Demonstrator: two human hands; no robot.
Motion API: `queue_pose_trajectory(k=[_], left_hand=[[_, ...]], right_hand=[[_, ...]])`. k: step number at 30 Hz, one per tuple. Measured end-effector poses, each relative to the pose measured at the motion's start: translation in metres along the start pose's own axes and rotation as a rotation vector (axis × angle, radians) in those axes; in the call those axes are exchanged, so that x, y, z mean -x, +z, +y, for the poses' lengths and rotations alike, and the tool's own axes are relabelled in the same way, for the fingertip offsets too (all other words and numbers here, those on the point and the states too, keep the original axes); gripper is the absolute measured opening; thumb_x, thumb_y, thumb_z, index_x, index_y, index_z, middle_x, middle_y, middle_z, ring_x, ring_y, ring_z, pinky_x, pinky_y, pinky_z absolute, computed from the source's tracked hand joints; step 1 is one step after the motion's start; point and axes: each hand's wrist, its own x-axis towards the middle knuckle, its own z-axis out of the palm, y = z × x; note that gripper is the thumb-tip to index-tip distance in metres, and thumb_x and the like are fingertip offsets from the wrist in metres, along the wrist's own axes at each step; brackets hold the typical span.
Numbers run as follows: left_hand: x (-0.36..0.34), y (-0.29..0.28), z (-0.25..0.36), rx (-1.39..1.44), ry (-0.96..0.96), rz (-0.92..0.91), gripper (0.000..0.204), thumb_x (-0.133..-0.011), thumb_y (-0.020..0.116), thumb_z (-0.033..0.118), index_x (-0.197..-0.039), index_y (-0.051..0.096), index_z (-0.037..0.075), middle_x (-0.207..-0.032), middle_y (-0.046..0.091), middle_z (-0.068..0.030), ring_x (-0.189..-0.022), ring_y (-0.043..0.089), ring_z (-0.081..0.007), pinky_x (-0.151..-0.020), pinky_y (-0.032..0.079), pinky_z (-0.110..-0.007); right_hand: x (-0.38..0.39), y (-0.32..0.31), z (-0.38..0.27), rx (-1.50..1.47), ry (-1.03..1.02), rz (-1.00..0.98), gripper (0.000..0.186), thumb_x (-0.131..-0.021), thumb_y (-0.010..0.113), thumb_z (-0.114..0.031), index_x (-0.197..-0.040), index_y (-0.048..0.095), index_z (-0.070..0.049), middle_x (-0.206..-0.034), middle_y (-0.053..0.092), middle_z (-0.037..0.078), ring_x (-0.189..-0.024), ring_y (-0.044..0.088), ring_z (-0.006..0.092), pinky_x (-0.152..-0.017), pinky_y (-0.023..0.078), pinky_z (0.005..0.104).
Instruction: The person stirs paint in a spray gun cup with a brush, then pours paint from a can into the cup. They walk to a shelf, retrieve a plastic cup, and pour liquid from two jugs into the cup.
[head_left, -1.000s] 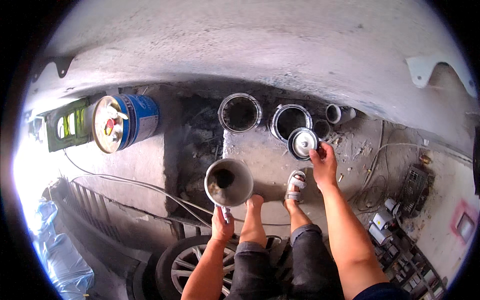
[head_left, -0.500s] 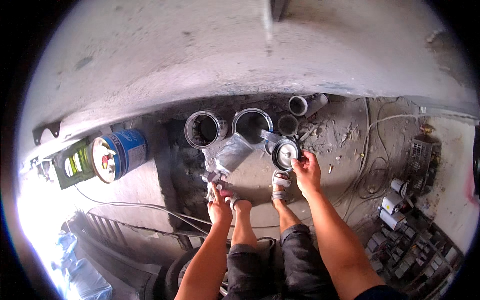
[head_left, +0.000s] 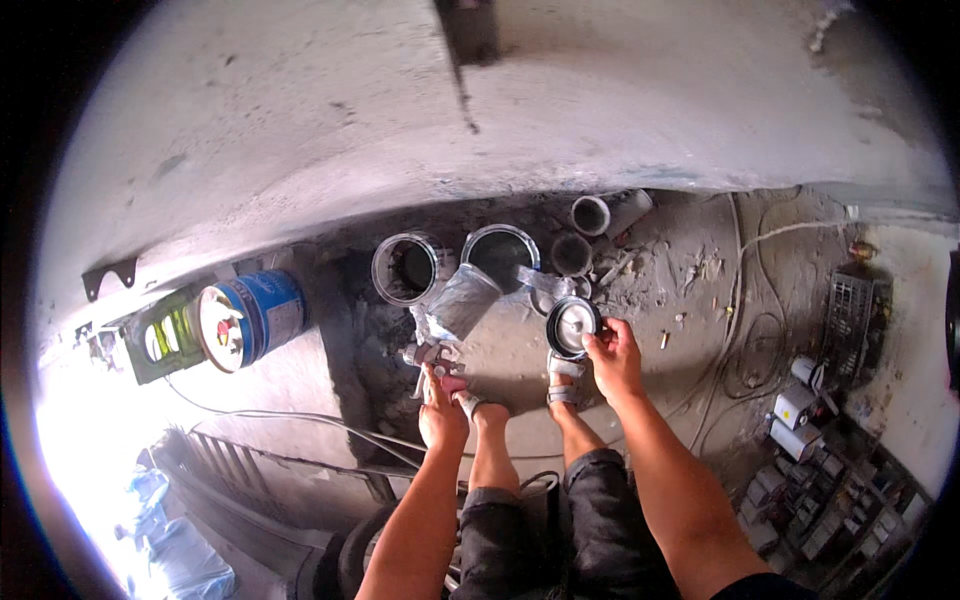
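Note:
My left hand (head_left: 440, 412) is closed around a spray gun (head_left: 437, 362), its fingers partly hidden behind the gun's body. From the gun a silvery, crinkled cup (head_left: 464, 303) leans up and to the right, toward the buckets. Off to its right, my right hand (head_left: 615, 362) pinches a round lid (head_left: 573, 328) by its edge. This lid has a black rim and a pale inner face turned up toward me. Beyond the cup, an open bucket (head_left: 530, 243) with dark contents stands on the floor, and a strip of tape or foil hangs at its right side.
Another open tin (head_left: 381, 268) stands left of the bucket. Small cups (head_left: 572, 255) and a tipped cylinder (head_left: 628, 210) lie near the wall. A blue drum (head_left: 268, 315) sits at left. Cables (head_left: 735, 270) run over the floor at right, near a dark crate (head_left: 850, 320).
The view has shifted slightly. The lid in my right hand is tilted a little more, and my left hand keeps its hold on the spray gun.

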Motion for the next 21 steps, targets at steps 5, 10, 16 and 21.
queue_pose_trajectory(k=[5,10,16,21], left_hand=[[0.013,0.000,-0.048,0.383,0.022,0.018,0.084,-0.083,0.058,0.008,-0.151,0.008,0.013,-0.098,0.062,-0.0237,-0.074,0.063,-0.0377,-0.068,0.049,-0.045],[0.029,0.017,-0.131,0.747,0.108,0.121,0.081,-0.078,0.057,-0.001,-0.149,0.018,0.009,-0.092,0.056,-0.0126,-0.068,0.052,-0.0187,-0.062,0.046,-0.031],[0.064,0.012,-0.217,1.495,-0.185,0.183,0.078,-0.087,0.059,0.000,-0.151,0.017,0.016,-0.083,0.048,0.0061,-0.070,0.041,-0.0052,-0.062,0.036,-0.021],[0.066,0.008,-0.277,1.693,-0.312,0.375,0.075,-0.087,0.060,0.001,-0.149,0.023,0.016,-0.078,0.044,0.0074,-0.067,0.039,-0.0048,-0.060,0.034,-0.020]], right_hand=[[0.002,0.024,-0.020,-0.082,0.101,-0.031,0.038,-0.081,0.073,-0.014,-0.110,0.053,0.001,-0.084,0.057,0.004,-0.075,0.054,0.0122,-0.069,0.047,0.0272],[-0.005,0.065,-0.069,-0.105,0.082,-0.143,0.041,-0.083,0.071,-0.014,-0.116,0.050,0.000,-0.093,0.058,0.004,-0.079,0.055,0.0110,-0.068,0.047,0.0258],[-0.032,0.136,-0.119,-0.046,0.116,-0.145,0.034,-0.084,0.071,-0.017,-0.111,0.056,-0.003,-0.097,0.061,0.004,-0.077,0.057,0.0124,-0.060,0.048,0.0267],[-0.060,0.142,-0.096,0.465,-0.161,-0.056,0.033,-0.083,0.070,-0.013,-0.109,0.054,0.000,-0.089,0.061,0.006,-0.068,0.056,0.0122,-0.055,0.047,0.0262]])
